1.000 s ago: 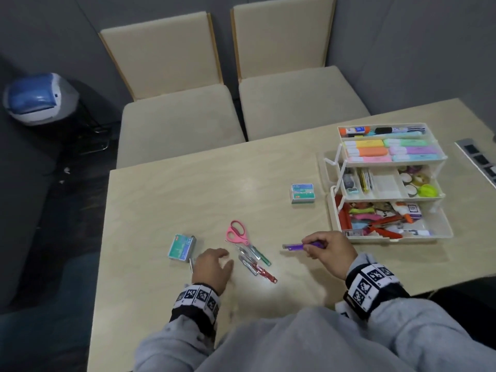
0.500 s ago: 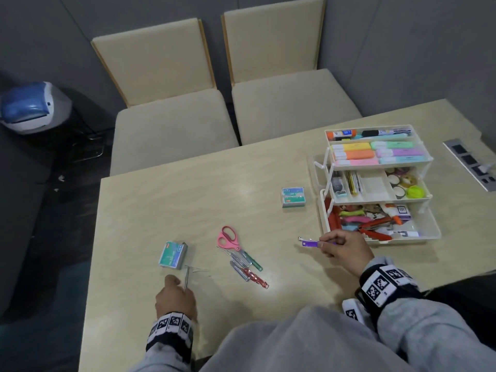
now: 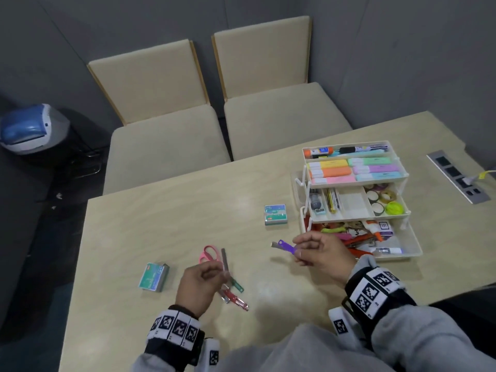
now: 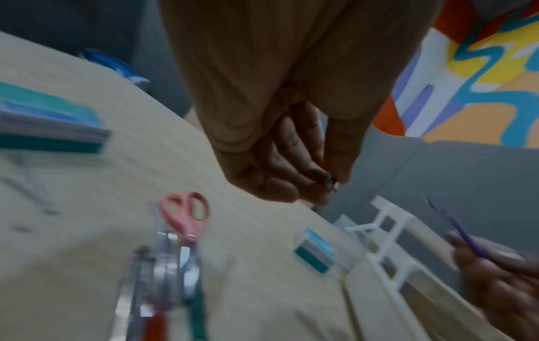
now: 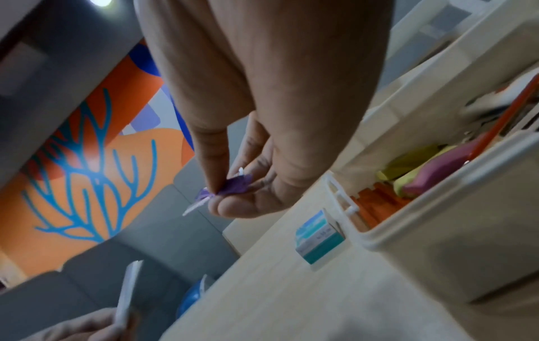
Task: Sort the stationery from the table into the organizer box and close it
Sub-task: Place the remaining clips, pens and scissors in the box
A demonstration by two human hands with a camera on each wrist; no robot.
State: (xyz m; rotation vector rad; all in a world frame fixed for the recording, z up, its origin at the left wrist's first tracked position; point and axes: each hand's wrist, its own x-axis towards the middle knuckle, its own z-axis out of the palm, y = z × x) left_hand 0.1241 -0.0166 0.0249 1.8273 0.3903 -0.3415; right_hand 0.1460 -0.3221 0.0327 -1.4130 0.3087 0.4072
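Observation:
My right hand pinches a small purple cutter above the table, just left of the open white organizer box; the right wrist view shows the cutter between thumb and fingers. My left hand holds a thin grey metal strip upright above the pink scissors. A green cutter and a red cutter lie beside that hand. Two teal staple boxes lie on the table, one at the left and one near the organizer.
The organizer's three tiers hold highlighters, tape rolls and mixed tools. A socket panel is set into the table at the far right. Two beige chairs stand behind the table.
My left hand took the thin grey strip off the table near the left staple box and lifted it towards the middle. My right hand raised the purple cutter slightly.

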